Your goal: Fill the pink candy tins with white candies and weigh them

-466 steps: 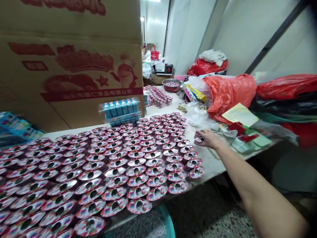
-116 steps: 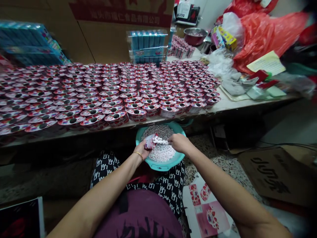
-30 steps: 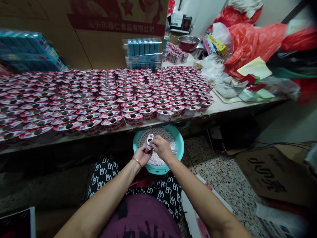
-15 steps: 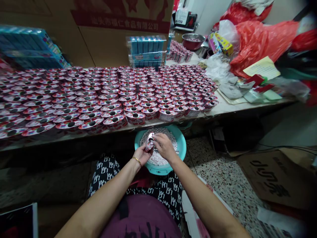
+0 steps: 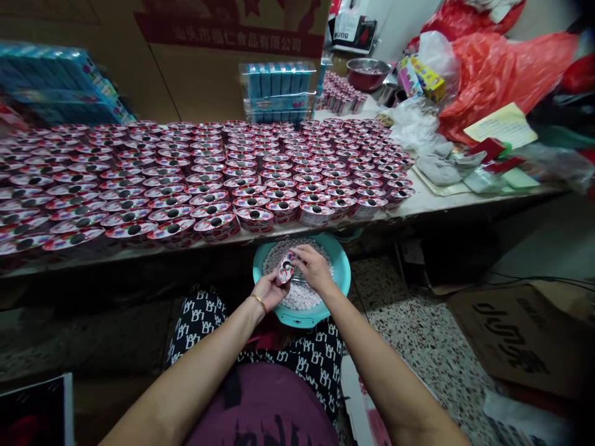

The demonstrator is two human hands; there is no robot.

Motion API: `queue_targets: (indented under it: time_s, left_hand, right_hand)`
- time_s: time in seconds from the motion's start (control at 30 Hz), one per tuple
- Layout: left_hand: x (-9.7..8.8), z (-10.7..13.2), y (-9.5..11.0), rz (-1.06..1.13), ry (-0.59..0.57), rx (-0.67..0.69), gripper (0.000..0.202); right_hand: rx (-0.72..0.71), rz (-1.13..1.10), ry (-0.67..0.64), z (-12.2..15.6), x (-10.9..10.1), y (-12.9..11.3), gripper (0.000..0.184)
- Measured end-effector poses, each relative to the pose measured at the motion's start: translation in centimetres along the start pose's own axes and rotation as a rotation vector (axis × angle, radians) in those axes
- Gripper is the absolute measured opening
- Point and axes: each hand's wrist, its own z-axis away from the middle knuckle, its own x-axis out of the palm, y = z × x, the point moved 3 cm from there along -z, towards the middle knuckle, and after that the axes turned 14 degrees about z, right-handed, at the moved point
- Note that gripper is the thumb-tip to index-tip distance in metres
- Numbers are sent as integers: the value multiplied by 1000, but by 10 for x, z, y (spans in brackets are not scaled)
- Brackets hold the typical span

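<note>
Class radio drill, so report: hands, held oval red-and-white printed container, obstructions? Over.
Left hand gripping container, tilted. Right hand at its opening. Round turquoise plastic basin beneath, holding small white pieces. No obstruction visible.

Left hand (image 5: 270, 292) hides the lower part of the held container (image 5: 284, 269). Whether the right hand (image 5: 314, 269) pinches anything: too small to tell. Carton (image 5: 195, 80) cut off by top edge, blue packs (image 5: 46, 77) by left.

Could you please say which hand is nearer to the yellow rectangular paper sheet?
The right hand, lower and left of the yellow rectangular paper sheet; the left hand is farther left.
</note>
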Motion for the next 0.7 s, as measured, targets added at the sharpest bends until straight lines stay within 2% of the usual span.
queue_targets:
  time_s: [0.1, 0.2, 0.27, 0.33, 0.47, 0.57, 0.63, 0.7]
  left_hand:
    - [-1, 0, -2, 31, -7, 1, 16]
    - [-2, -2, -1, 29, -9, 4, 16]
    - [-2, -3, 0, 11, -15, 2, 16]
    - [-1, -4, -1, 1, -53, 11, 18]
    - [13, 3, -12, -67, -208, 84, 24]
    - [26, 17, -24, -221, -329, 21, 34]
    - [30, 25, -26, -339, -314, -33, 45]
    - [31, 31, -18, -431, -252, -19, 50]
  right_hand:
    - [-91, 61, -10, 1, 2, -4, 20]
    - [-90, -51, 58, 5, -2, -7, 22]
    - [13, -131, 114, 8, -5, -7, 24]
    - [161, -114, 109, 10, -6, -10, 27]
    - [362, 7, -56, 18, -16, -18, 56]
    - [374, -77, -110, 29, -55, 0, 53]
    - [350, -48, -111, 36, -101, 31, 46]
    - [333, 163, -88, 38, -159, 77, 44]
